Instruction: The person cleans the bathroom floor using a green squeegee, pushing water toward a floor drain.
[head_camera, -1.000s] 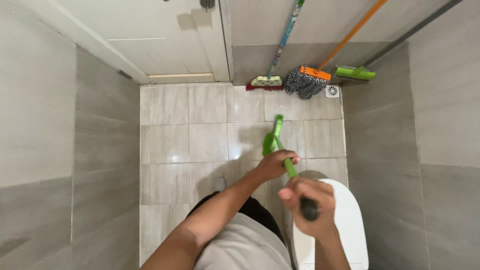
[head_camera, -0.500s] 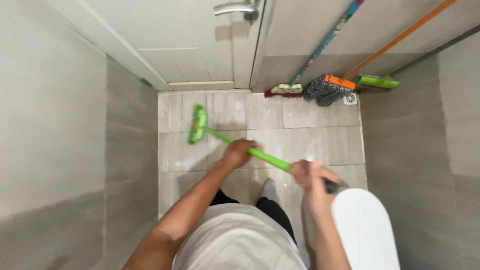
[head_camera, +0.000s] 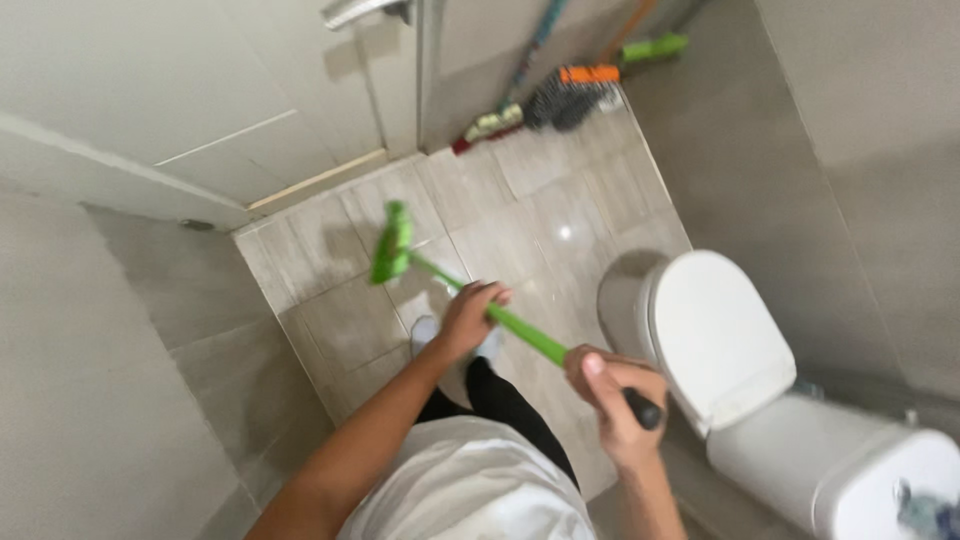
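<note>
Both the left hand (head_camera: 468, 318) and the right hand (head_camera: 612, 398) are being kept closed around a green brush (head_camera: 392, 243), its head lying at ten o'clock on the floor (head_camera: 560, 215).

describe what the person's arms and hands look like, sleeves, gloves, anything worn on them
Both arms are bare along all that shows: no sleeves reach the forearms. The left hand and the right hand wear no gloves, and no watch, ring or bracelet shows on the wrists or fingers. A light-coloured top covers the torso below them.
</note>
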